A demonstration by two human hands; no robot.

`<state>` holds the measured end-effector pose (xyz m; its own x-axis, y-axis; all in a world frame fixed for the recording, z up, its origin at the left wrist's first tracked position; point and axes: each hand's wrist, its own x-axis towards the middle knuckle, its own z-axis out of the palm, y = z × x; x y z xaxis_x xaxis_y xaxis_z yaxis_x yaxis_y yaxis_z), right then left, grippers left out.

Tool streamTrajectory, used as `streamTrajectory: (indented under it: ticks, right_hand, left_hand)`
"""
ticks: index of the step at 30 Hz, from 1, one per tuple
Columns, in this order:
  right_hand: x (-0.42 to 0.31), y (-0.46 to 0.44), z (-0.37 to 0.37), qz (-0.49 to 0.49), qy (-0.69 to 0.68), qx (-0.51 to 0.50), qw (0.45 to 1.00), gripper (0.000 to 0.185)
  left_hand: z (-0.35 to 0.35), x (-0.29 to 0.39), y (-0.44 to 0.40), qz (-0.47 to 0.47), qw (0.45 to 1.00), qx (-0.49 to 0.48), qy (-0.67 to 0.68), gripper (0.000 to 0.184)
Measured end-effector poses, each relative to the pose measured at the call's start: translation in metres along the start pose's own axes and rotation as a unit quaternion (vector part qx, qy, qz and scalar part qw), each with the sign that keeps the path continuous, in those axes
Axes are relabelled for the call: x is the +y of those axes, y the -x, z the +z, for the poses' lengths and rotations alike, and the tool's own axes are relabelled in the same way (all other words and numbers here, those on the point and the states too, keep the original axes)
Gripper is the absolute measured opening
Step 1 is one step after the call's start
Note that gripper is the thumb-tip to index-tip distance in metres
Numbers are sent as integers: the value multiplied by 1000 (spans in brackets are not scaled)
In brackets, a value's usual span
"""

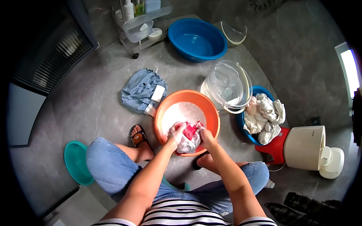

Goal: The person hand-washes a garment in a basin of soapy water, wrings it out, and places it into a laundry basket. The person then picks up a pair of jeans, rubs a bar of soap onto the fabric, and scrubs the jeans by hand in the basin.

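Both my hands are over an orange basin (213, 116) that holds sudsy water (183, 112). A wet red and white cloth garment (189, 142) is bunched between them, with foam on it. My left hand (175, 133) has its fingers closed on the left side of the cloth. Gripping the right side is my right hand (205, 136), its fingers partly hidden by the cloth. Just left of the basin lies a crumpled blue garment (138, 90), with a white block-shaped item (158, 93) resting on it.
Clear plastic buckets (226, 84) stand behind the basin on the right. A blue tub (258, 140) there holds white laundry (269, 111), beside a red and cream appliance (304, 147). Farther back is a large blue basin (198, 39) near a shelf cart (145, 45). A teal basin (77, 164) sits at left.
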<state>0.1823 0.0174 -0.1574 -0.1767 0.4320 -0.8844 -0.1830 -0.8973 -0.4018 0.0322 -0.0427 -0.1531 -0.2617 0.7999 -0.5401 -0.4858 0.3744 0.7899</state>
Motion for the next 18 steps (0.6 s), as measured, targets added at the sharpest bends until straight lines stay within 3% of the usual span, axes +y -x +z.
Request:
streamTrajectory:
  ticks: [3, 6, 8, 9, 10, 11, 12, 13, 14, 16, 17, 18]
  right_hand:
    - [-8, -42, -30, -73, -17, 95, 993, 29]
    - [-38, -33, -3, -221, -29, 205, 953, 35]
    - [-45, -65, -11, -254, 97, 195, 942, 48]
    - [-34, -92, -18, -290, 237, 219, 901, 57]
    - [-24, -109, -17, -317, 373, 236, 840, 69]
    - [-18, -124, -19, -280, 470, 248, 799, 85]
    - [-24, -119, -9, -262, 530, 241, 769, 85]
    - [-16, -139, -12, -304, 519, 239, 763, 86]
    - [-11, -153, -12, -345, 507, 237, 753, 87]
    - [10, -161, -1, -337, 622, 171, 686, 84]
    - [12, -159, 8, -334, 673, 136, 646, 82]
    - [0, -140, 20, -306, 743, 41, 594, 73]
  left_hand:
    - [-22, -34, -37, -45, 994, 92, -23, 21]
    - [-50, -74, -102, -85, 977, 181, 80, 40]
    - [-25, -17, -91, -72, 967, 218, -107, 74]
    - [-38, -23, -101, 15, 957, 79, -279, 93]
    - [-35, -33, -104, 54, 912, 80, -398, 97]
    - [-44, -54, -119, 120, 909, 44, -397, 97]
    - [-47, -63, -133, 186, 901, 8, -392, 96]
    - [-50, -73, -142, 190, 882, 17, -430, 93]
    - [-52, -84, -151, 172, 869, 18, -463, 91]
    - [-41, -66, -146, 132, 839, 19, -528, 87]
    - [-26, -42, -136, 53, 825, 8, -562, 80]
    - [-33, -50, -142, 26, 787, -39, -615, 78]
